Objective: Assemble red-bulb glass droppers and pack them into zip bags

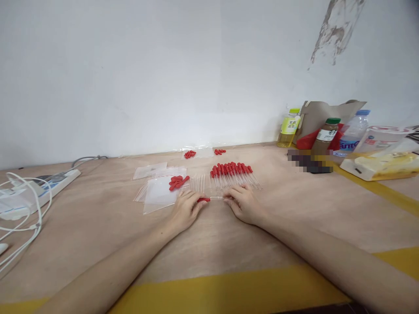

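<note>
My left hand (187, 207) is closed on a red rubber bulb (204, 199), which points to the right. Between the thumb and fingers of my right hand (245, 203) is a thin clear glass tube (216, 198), lying level with its left end at the bulb's mouth. Whether the tube sits inside the bulb I cannot tell. Just beyond my hands lie several bare glass tubes (197, 183) in a row. To their right is a fan of droppers (231, 169) with red bulbs on top. Loose red bulbs (178, 182) rest on clear plastic bags (160, 192) at the left.
Two small groups of red bulbs (190, 154) lie on plastic near the wall. A power strip (59, 187) with white cables (39, 213) occupies the left side. Drink bottles (290, 128), a paper bag (314, 114) and a tissue pack (381, 165) stand at the right. Yellow tape (209, 290) edges the table.
</note>
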Available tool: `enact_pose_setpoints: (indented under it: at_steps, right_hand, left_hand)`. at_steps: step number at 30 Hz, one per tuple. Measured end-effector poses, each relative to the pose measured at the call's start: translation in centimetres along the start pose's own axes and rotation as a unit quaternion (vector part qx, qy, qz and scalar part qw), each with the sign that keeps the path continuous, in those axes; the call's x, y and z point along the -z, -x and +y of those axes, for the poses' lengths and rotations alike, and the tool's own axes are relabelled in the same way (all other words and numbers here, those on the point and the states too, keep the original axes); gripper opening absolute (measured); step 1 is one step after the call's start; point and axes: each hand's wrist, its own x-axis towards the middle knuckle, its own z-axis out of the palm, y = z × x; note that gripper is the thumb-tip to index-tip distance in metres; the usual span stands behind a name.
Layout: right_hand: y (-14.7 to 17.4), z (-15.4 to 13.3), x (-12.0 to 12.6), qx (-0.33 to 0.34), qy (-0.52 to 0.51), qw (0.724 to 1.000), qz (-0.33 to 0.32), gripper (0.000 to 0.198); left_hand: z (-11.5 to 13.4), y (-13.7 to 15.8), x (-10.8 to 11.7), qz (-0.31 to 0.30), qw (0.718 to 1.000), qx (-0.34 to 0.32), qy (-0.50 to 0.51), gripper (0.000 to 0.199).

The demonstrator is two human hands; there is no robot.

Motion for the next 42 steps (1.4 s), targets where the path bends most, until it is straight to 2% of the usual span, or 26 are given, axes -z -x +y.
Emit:
enact_pose_setpoints:
  at_steps: [7, 17, 24, 29, 42]
  right_hand:
    - [0.1, -0.2, 0.1, 0.017, -0.014, 1.000, -0.006, 0.011]
    - [-0.1, 1.3, -0.7, 0.091, -0.042, 0.995, 0.020, 0.015]
    - [0.0, 0.6, -0.4, 0.081, -0.010, 0.996, 0.035, 0.017]
    - [0.1, -0.1, -0.2, 0.078, 0.021, 0.997, 0.011, 0.019]
    - [0.1, -1.4, -0.6, 0.039, -0.002, 0.998, -0.044, 0.024]
  left_hand:
    - [0.2, 0.3, -0.1, 0.001, 1.000, -0.007, -0.010, 0.018]
    - [0.5, 0.4, 0.2, -0.030, 0.996, -0.083, 0.013, 0.019]
    - [0.4, 0.4, 0.2, -0.050, 0.995, -0.081, 0.018, 0.019]
    - [0.4, 0.4, 0.2, -0.045, 0.996, -0.081, 0.018, 0.020]
    - [0.8, 0.2, 0.3, -0.045, 0.988, -0.148, -0.011, 0.018]
